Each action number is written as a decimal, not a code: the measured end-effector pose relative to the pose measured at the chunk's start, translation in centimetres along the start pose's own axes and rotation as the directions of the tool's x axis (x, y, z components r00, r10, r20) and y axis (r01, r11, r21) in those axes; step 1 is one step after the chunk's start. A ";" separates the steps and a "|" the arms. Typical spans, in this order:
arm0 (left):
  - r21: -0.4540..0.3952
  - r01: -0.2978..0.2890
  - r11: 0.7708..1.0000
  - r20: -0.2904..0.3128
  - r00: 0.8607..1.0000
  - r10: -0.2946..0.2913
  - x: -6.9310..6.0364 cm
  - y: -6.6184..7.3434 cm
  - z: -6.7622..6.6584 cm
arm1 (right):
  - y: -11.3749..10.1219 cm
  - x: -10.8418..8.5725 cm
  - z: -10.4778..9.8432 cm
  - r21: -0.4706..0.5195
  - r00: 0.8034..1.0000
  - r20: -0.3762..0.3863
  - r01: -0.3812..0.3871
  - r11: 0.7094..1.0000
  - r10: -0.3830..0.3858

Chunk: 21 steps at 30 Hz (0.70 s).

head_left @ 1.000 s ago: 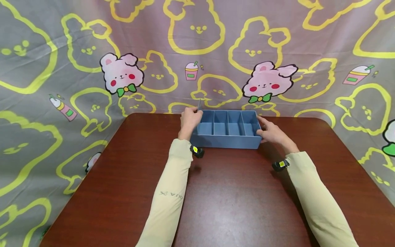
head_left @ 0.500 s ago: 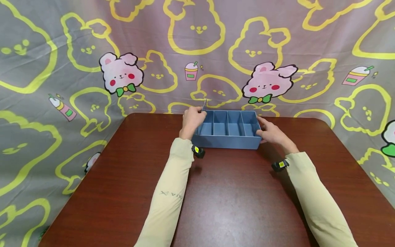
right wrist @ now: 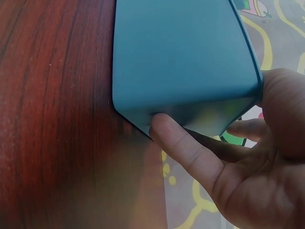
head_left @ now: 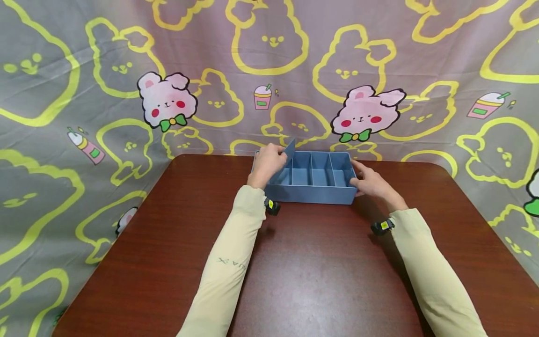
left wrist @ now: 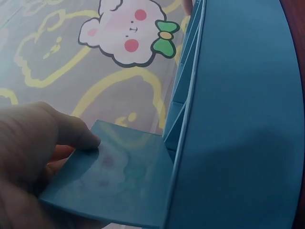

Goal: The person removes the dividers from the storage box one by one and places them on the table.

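Note:
A blue box [head_left: 310,194] with several compartments stands at the back of the table. At its left end my left hand [head_left: 268,163] pinches a thin blue divider [head_left: 290,149], which tilts up above the rim. In the left wrist view the thumb of the left hand [left wrist: 45,157] lies on the divider's face [left wrist: 119,176], beside the box wall [left wrist: 238,105]. My right hand [head_left: 375,183] grips the box's right end, thumb over the rim. The right wrist view shows one finger of the right hand [right wrist: 238,157] against the end wall of the box [right wrist: 186,57].
The brown table [head_left: 328,271] extends in front of the box and to both sides. A patterned cloth [head_left: 290,28] hangs right behind the table's back edge and along its sides.
My left hand has moved slightly right with the divider, whose face now shows more broadly over the left compartments. The right hand and the box have hardly moved.

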<state>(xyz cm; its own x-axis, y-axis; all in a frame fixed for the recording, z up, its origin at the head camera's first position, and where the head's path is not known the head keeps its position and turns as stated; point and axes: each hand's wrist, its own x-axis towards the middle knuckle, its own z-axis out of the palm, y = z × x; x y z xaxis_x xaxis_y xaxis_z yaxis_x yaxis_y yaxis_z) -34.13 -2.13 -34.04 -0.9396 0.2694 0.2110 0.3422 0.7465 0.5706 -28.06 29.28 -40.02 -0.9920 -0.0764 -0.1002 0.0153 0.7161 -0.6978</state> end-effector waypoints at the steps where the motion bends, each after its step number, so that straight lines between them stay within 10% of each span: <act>1: 0.002 -0.003 1.000 0.005 1.000 0.003 -0.1 0.1 0.0 | 0.0 0.0 0.0 -0.002 1.000 -0.001 -0.001 1.000 0.001; 21: 0.065 -0.116 0.991 -0.030 0.993 0.118 -1.7 2.9 -1.0 | -0.4 -0.2 0.3 0.009 1.000 -0.011 -0.005 1.000 0.006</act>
<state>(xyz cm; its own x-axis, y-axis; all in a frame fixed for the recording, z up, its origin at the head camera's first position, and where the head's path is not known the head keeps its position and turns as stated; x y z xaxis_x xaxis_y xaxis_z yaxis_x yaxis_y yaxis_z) -31.57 -1.05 -31.92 -0.8922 0.3369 0.3008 0.4476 0.7483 0.4896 -27.78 28.82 -39.96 -0.9933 -0.0645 -0.0959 0.0219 0.7100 -0.7038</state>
